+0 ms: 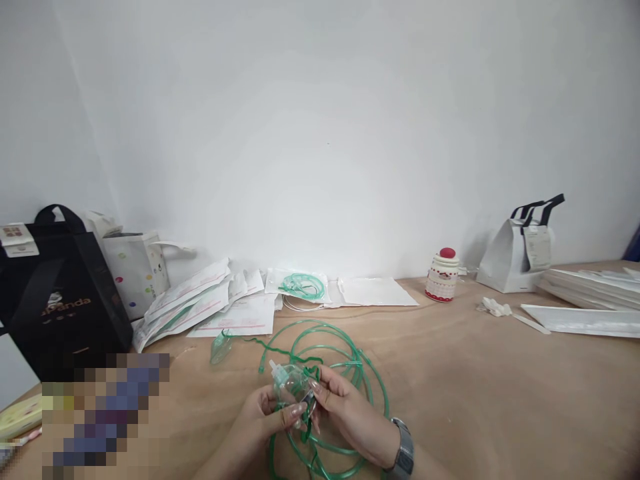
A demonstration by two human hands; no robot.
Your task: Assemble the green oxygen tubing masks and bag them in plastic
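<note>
A clear oxygen mask (295,381) with a pale green connector is between my hands, low in the middle of the head view. My left hand (267,417) is closed on its near left side, thumb laid over the edge. From the right, my right hand (345,407) pinches the mask's edge near a small metallic strip (309,397). A dark green elastic strap (307,430) hangs down by the fingers. Green tubing (383,387) lies coiled on the table beneath and behind both hands. Beyond them to the left rests a second, greenish clear mask (221,348).
White packets (197,303) are heaped at the back left beside a black bag (65,300). A bagged green tube (303,285) lies by the wall. A lidded jar (443,275), a white bag (515,257) and stacked white packages (595,288) stand right on the brown table (480,387).
</note>
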